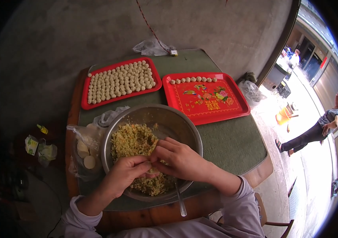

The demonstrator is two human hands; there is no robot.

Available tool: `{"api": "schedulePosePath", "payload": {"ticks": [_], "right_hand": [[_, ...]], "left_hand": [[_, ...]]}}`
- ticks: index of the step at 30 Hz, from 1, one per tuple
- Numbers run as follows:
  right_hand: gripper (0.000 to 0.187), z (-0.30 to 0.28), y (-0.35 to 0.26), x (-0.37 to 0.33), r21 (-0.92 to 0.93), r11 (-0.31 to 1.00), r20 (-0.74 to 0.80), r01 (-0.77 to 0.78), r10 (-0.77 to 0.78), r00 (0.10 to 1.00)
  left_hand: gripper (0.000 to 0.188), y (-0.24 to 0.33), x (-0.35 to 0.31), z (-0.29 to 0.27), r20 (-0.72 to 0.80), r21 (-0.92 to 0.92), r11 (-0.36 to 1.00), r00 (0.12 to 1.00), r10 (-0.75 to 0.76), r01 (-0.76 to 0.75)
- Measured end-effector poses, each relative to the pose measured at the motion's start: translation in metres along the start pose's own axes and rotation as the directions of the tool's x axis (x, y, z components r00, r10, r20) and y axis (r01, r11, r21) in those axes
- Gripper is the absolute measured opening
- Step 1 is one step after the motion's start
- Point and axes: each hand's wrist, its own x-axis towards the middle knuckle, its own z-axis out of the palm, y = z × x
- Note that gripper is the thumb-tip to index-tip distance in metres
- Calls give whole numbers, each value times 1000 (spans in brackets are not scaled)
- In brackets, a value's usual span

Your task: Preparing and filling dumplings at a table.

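Observation:
Over a large steel bowl (196, 137) of crumbly yellow-green filling (131, 139), my two hands meet with their fingers closed. My left hand (127, 172) cups a small dumpling (152, 170) from below, its thumb on the wrapper. From the other side my right hand (177, 156) pinches the same wrapper; its fingers cover most of it, so how far the edge is sealed cannot be made out. A metal spoon (180, 200) leans on the bowl's near rim, handle outward. Left of the bowl, a clear plastic bag (82, 137) holds round pale dough wrappers (89, 162).
A red tray (85, 101) full of dumplings stands at the back left. Another red tray (200, 117), flower-patterned, has one row of dumplings (193, 79) along its far edge. Crumpled plastic bags (150, 47) lie by the wall. A person (323, 127) stands outside the doorway, near an orange bucket (283, 116).

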Motion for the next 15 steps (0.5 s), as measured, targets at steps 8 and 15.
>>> {"api": "schedulePosePath", "payload": {"ticks": [8, 15], "right_hand": [[14, 0, 5, 1, 57, 997, -19, -61, 62, 998], [16, -2, 4, 2, -14, 997, 38, 80, -79, 996]], "left_hand": [[28, -3, -2, 3, -105, -216, 976, 994, -1, -22], [29, -3, 0, -2, -61, -42, 999, 998, -19, 16]]}}
